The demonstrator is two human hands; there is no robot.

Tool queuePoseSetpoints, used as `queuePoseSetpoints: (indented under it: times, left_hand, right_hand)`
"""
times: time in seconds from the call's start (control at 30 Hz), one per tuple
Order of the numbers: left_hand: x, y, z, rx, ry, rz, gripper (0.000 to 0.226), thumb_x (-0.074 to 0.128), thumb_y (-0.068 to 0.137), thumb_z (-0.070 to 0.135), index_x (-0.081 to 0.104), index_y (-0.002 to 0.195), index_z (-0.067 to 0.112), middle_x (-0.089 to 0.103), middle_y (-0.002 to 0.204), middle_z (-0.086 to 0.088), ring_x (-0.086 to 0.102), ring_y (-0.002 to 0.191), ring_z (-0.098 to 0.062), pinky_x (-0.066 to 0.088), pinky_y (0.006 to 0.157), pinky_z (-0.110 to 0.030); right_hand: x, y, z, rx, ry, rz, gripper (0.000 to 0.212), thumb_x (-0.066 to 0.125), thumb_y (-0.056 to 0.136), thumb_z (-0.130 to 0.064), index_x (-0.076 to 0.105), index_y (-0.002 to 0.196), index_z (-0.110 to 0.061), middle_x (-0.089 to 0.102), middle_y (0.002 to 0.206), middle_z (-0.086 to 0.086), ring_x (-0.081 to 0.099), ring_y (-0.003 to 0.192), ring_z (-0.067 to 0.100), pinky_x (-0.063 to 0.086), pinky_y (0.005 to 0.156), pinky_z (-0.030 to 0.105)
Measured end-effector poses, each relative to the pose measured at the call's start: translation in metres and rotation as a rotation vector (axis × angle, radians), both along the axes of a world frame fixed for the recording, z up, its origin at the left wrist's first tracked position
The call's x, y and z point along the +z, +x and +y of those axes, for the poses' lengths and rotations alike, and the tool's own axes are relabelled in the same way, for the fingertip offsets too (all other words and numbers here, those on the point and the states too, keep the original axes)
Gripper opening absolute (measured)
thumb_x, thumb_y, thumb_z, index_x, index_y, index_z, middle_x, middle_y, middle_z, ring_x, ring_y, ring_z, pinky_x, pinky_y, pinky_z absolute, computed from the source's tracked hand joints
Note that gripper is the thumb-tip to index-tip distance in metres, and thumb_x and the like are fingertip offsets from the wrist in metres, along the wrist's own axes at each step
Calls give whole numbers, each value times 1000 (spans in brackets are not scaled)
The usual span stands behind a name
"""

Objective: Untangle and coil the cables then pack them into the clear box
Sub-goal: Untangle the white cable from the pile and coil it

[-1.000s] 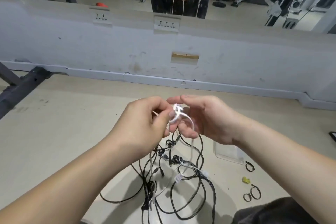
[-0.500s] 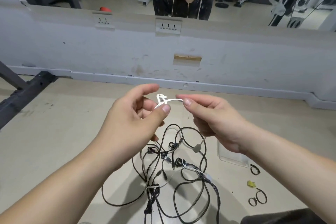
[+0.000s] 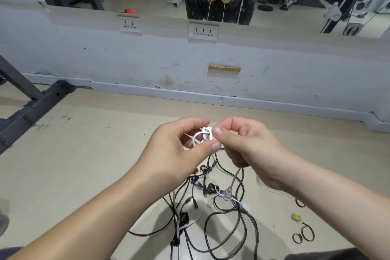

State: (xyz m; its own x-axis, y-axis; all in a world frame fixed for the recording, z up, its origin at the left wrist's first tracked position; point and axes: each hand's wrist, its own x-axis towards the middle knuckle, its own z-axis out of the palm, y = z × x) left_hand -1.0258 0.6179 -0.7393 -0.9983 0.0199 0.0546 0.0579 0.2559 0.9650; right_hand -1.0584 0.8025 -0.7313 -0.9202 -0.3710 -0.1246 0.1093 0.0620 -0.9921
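The floor (image 3: pixel 73 164) carries everything, and I judge most of the job is ahead of you. The heap of black cables (image 3: pixel 211 207) lies on it below your hands, wound through itself with plugs and pale strands mixed in; nothing in it looks coiled. The clear box (image 3: pixel 274 191) sits on the floor just right of the heap, mostly hidden behind your right wrist; the part that shows holds no cable, so nothing seems packed yet.

Your left grip (image 3: pixel 175 154) pinches the white cable (image 3: pixel 203 136) between thumb and fingers; your right grip (image 3: pixel 249 150) pinches the same cable from the other side, thumb tips nearly meeting; both are held above the heap. The white cable forms a small knotted loop between them, and its tails hang down toward the heap; you look to be on an early untangling step, with coiling and packing all left.

A few small black loops (image 3: pixel 304 235) lie on the floor right of the heap, near a yellow scrap (image 3: pixel 295 217); I cannot tell what they are for.
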Motion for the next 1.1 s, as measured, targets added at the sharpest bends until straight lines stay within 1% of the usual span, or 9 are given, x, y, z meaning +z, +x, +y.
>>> queuePoseSetpoints:
  times: [0.23, 0.4, 0.53, 0.57, 0.7, 0.77, 0.87, 0.97, 1.1]
  left_hand:
    - [1, 1, 6, -4, -62, 41, 30, 92, 75, 31, 75, 96, 42, 72, 83, 25, 67, 75, 1, 60, 67, -27]
    - [0, 1, 5, -65, -133, 40, 29, 92, 75, 31, 78, 99, 37, 70, 89, 16, 65, 74, -5, 56, 67, -27]
    - [-7, 8, 13, -221, -311, 97, 16, 87, 76, 36, 74, 87, 37, 65, 87, 18, 60, 73, -4, 50, 71, -25]
    - [-9, 10, 16, -223, -323, 129, 14, 84, 77, 37, 72, 85, 36, 63, 85, 18, 58, 73, -5, 49, 69, -25]
    - [-7, 5, 11, -188, -341, 114, 21, 77, 78, 41, 77, 98, 36, 65, 90, 6, 57, 75, -12, 54, 76, -37]
    - [1, 2, 5, -260, -207, 43, 6, 78, 86, 27, 77, 89, 32, 67, 85, 2, 60, 73, -10, 53, 75, -27]
    - [3, 0, -4, -233, -212, -9, 19, 70, 96, 18, 79, 100, 34, 69, 86, -1, 60, 76, 0, 44, 70, -12]
    - [-1, -2, -6, -45, -371, 54, 26, 69, 98, 26, 76, 120, 37, 64, 91, 12, 63, 87, -1, 46, 75, -14]
    - [1, -6, -4, 65, -256, 35, 16, 71, 96, 21, 81, 107, 27, 68, 91, 12, 70, 87, -9, 58, 87, -35]
  right_hand:
    - [-8, -3, -7, -45, 167, 9, 32, 39, 108, -46, 50, 94, -20, 50, 58, -13, 37, 44, 3, 30, 41, 12]
    - [-14, 0, -11, -3, 291, 42, 48, 29, 89, -77, 50, 121, -48, 64, 68, -31, 55, 55, -13, 39, 49, 5]
    - [-13, 5, -14, 72, 207, -20, 52, 29, 75, -96, 39, 121, -73, 62, 95, -20, 64, 86, -2, 52, 81, 21]
    - [-14, 7, -15, 88, 172, -47, 59, 35, 76, -94, 33, 131, -72, 63, 99, -21, 66, 94, 0, 53, 88, 25]
    - [-9, 7, -12, 93, -14, -150, 69, 65, 85, -50, 39, 148, -36, 64, 104, -9, 68, 84, 13, 52, 67, 22]
    - [-2, 2, -5, 105, -60, -188, 58, 72, 83, -30, 55, 139, -22, 69, 106, 5, 66, 81, 17, 47, 65, 24]
    - [-4, -4, 3, 111, -67, -145, 50, 80, 80, -5, 65, 127, -9, 70, 114, 15, 60, 77, 20, 38, 65, 29]
    - [-9, -9, 5, 82, -51, -128, 38, 77, 80, -2, 66, 116, 5, 69, 101, 22, 63, 70, 22, 48, 60, 30]
    - [-16, -10, 4, 58, 68, -43, 13, 70, 94, -9, 67, 98, 3, 69, 79, 16, 67, 67, 26, 57, 74, 41]
